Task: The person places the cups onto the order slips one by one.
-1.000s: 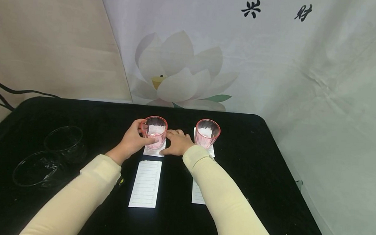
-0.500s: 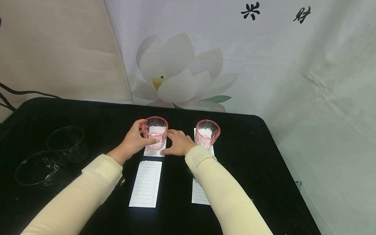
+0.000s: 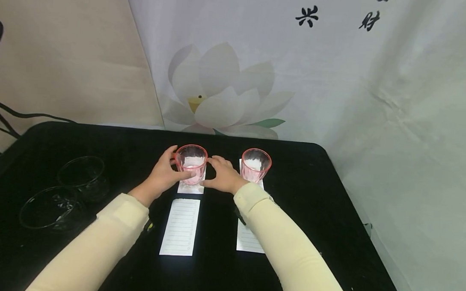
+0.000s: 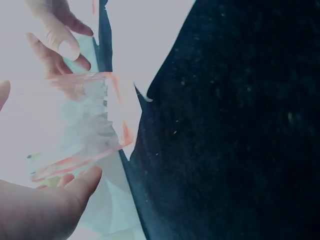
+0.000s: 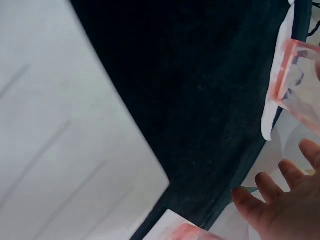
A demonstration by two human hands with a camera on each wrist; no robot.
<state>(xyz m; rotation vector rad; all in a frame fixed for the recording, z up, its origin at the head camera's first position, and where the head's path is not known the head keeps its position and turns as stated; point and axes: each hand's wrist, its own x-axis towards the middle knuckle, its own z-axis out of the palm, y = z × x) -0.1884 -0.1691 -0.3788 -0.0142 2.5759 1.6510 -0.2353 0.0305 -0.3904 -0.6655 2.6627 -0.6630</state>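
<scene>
1. Change: the right hand has lifted off the small white paper slip under the left pink ribbed plastic cup. A second ago its fingertips lay flat on the slip's right edge. Now the hand sits slightly higher, close by the cup's right side, fingers loosely spread.
2. Left hand: unchanged, its grip wrapped round the cup's left wall, thumb across the front. The cup stays upright on the slip, centre of the frame, on the black cloth-covered bench.
3. Judgement: both hands now bracket the one cup; the right looks about to steady or take it.
4. Right hand's grip holds nothing. In the right wrist view the fingers are extended and apart. Whether they touch the cup wall cannot be told.
5. Second pink ribbed cup: untouched, upright on its own slip, right of centre.
6. Hard to read: the left wrist view is overexposed and the cup is washed out. White contents in both cups are unidentifiable.
7. Partly hidden: the right lined white paper strip lies under the right sleeve; the left lined strip is fully visible.
8. Two clear glass bowls at left, barely legible against the black.
</scene>
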